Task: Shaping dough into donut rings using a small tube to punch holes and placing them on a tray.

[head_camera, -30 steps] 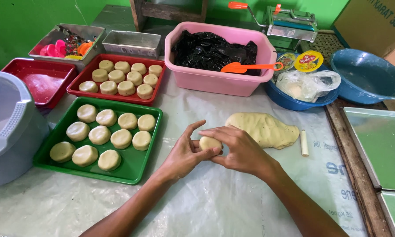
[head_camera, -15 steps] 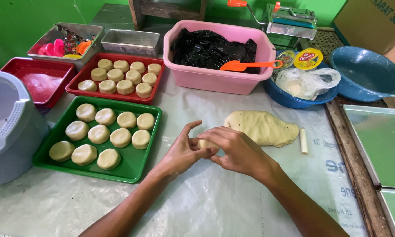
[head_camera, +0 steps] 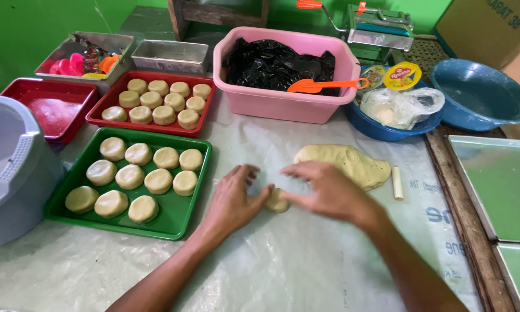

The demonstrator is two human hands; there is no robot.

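Work surface: a table covered in pale plastic sheeting (head_camera: 306,260), with everything else set on it.
Change since a second ago: both hands were cupped together round the small dough piece and lifted a little; now they have spread apart and flattened, and the piece rests on the sheeting between them.
Pink tub (head_camera: 283,98): at the back, lined with black plastic, an orange spatula (head_camera: 323,85) lying across its rim.
Green tray (head_camera: 173,222): left of the hands, holding eleven pale dough rounds in rows, its near right corner bare.
Red tray (head_camera: 98,112): behind the green one, also filled with dough rounds.
Dough mass (head_camera: 346,163): a flattened pale lump just behind the right hand, near the small piece but apart from it.
Left hand (head_camera: 234,199): fingers loosely extended and spread, not closed on anything; the thumb side touches the left edge of the small dough piece.
Right hand (head_camera: 323,190): blurred with motion, palm down and fingers stretched out towards the left, not clasping; its fingertips lie at the right side of the piece, partly over it.
Small dough piece (head_camera: 277,201): a rounded pale lump lying on the sheeting, directly between the two hands, touched from both sides but held by neither.
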